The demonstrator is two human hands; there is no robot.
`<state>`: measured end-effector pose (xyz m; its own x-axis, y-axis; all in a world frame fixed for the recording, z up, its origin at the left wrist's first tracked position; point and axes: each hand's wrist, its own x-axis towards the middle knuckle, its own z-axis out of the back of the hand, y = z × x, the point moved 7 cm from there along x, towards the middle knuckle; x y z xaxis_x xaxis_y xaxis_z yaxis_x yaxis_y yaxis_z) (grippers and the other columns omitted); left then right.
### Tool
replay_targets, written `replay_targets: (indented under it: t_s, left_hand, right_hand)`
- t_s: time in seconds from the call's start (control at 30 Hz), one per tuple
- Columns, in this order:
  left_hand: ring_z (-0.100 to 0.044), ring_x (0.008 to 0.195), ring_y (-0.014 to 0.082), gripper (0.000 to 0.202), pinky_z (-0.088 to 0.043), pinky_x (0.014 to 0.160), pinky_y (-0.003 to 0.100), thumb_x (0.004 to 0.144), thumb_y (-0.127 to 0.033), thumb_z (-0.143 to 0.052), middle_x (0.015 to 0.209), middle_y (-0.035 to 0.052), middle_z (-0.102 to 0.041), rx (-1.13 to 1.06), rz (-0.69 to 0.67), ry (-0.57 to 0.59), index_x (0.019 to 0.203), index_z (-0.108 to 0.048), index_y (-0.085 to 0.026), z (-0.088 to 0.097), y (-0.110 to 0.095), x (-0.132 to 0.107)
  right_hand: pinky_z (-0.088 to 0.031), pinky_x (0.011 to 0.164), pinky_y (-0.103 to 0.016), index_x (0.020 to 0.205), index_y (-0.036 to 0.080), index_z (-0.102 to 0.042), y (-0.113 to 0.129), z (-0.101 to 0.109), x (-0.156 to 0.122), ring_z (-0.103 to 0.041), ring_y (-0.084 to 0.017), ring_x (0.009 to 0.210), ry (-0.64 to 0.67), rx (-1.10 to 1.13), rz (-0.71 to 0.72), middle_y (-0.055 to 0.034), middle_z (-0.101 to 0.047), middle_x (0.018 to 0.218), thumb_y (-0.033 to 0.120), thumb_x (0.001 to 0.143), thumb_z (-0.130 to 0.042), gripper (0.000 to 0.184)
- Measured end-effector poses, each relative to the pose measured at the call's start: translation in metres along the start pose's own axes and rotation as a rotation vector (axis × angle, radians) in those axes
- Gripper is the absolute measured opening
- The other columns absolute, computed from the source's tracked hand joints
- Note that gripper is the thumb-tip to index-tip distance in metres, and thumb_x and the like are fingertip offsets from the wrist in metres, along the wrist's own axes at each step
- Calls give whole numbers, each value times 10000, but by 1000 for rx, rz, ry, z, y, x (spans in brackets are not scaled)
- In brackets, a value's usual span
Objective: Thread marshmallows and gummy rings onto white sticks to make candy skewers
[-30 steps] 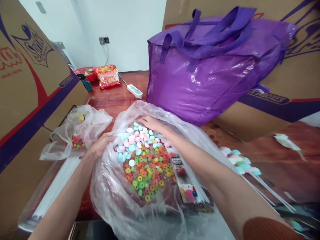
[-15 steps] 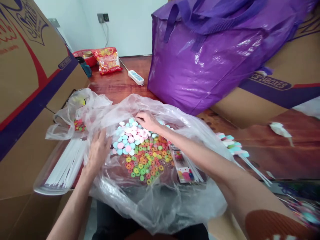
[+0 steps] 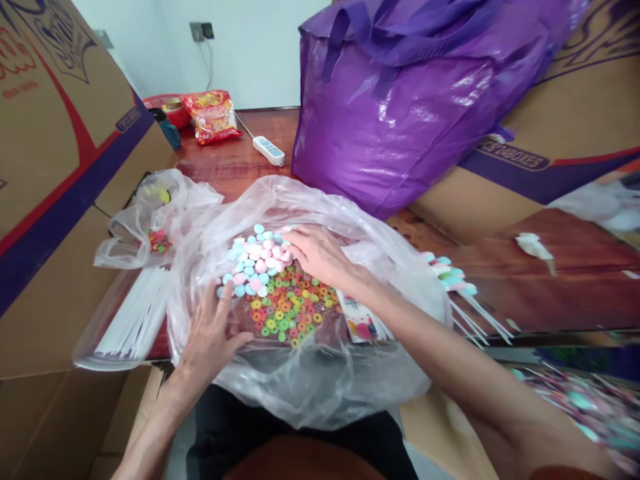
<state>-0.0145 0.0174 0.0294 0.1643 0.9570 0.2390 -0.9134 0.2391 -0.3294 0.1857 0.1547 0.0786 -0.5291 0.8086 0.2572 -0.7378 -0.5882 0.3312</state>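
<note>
Inside a spread clear plastic bag [image 3: 320,400] lies a pile of pink, blue and white round marshmallows [image 3: 257,267]. Small multicoloured rings [image 3: 287,307], like gummy or cereal rings, lie just in front of the pile. My left hand [image 3: 213,327] rests at the near left of the marshmallows, its fingers spread and holding nothing. Reaching in from the right, my right hand [image 3: 320,253] has its fingers stretched along the right edge of the pile; its fingertips touch the marshmallows. A printed packet [image 3: 360,320] with white sticks lies under my right forearm.
White sticks [image 3: 135,313] fill a clear tray on the left, near a small bag of red and green pieces [image 3: 160,241]. Marshmallow skewers [image 3: 453,277] lie to the right. Cardboard boxes [image 3: 45,280] and a big purple bag [image 3: 390,127] flank the wooden table [image 3: 575,280].
My left hand has moved right and nearer, off the bag's left side to the pile's edge, fingers spreading. My right hand has come nearer and slightly right. The view has shifted a little.
</note>
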Motion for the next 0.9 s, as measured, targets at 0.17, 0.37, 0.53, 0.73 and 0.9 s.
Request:
replay_targets:
  t_s: [0.17,0.37,0.53,0.73,0.9]
  left_hand:
    - [-429,1402,376,884,-388,1126,590,811,-457,-725,1536,166,-437,-135,75,-98,1552,-285,-256,-6,32,-22]
    - [-676,1034,226,200,-515,1002,390,887,-255,-646,1105,70,-721,-300,39,-398,1064,-730,-214,34,15,-11]
    - [-689,880,187,191,-557,780,290,919,-242,-572,983,67,-708,-236,-2,-265,991,-739,-184,23,-9,29]
    - [-657,829,161,264,-541,760,277,929,-236,-526,1036,64,-658,-111,-33,-96,1118,-711,-230,-8,-20,57]
    - [-658,869,191,249,-527,780,297,889,-228,-542,1052,76,-676,-141,-2,-31,1049,-733,-215,-16,-14,63]
  right_hand:
    - [-424,739,-281,924,184,-698,-42,24,-97,-625,-184,784,-46,39,-318,-46,-715,855,200,947,-469,231]
    - [-461,756,-317,928,165,-706,-90,25,-180,-656,-228,819,-127,-146,-613,-89,-736,893,239,909,-503,217]
    - [-457,698,-316,1068,144,-676,-66,15,-185,-632,-233,825,-280,-315,-558,-126,-688,984,272,939,-502,252]
    - [-382,594,-288,913,180,-676,-55,-1,-186,-584,-196,735,-173,-355,-539,-80,-663,879,225,958,-468,218]
    - [-419,678,-317,968,167,-679,-64,-5,-182,-591,-229,820,-66,-385,-577,-116,-669,944,190,942,-464,219]
